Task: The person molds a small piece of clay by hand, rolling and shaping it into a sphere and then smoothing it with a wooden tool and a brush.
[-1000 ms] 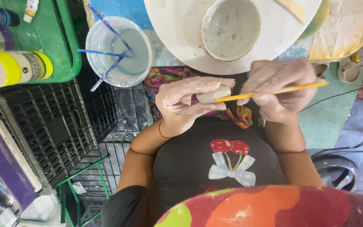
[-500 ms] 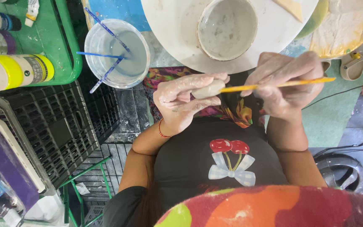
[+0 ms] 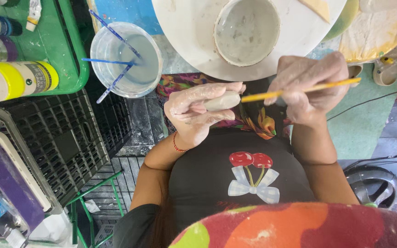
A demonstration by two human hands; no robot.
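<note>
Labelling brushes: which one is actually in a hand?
The yellow-handled brush, held in the right hand, tip at the small grey piece in the left hand. The blue-handled brushes stand in the water tub.

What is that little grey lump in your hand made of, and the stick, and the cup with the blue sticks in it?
The small grey piece in the left hand looks like unfired clay: matt, pale, dusty like the fingers. The brush handle in the right hand looks like wood or plastic painted glossy yellow-orange; I cannot tell which. The cup seems clear plastic, since cloudy water shows through its wall.
</note>
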